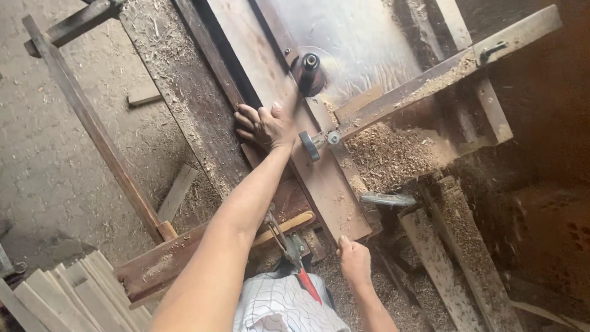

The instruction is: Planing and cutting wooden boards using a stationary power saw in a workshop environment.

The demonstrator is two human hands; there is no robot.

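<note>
The long flat brown wooden board (319, 178) lies on the dusty saw desk (184, 104). Left hand (265, 126) presses flat on it, fingers spread; right hand (354, 261) grips its near end. It looks stiff and heavy.

Board (307, 166) on saw table (184, 92), sawdust pile (387, 154) to its right, stacked slats (74, 289) lower left

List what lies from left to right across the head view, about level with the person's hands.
Stack of pale wood strips → long slanted wooden bar → left hand flat on the long board → right hand at the board's near end → sawdust heap → sawdust-covered plank.
</note>
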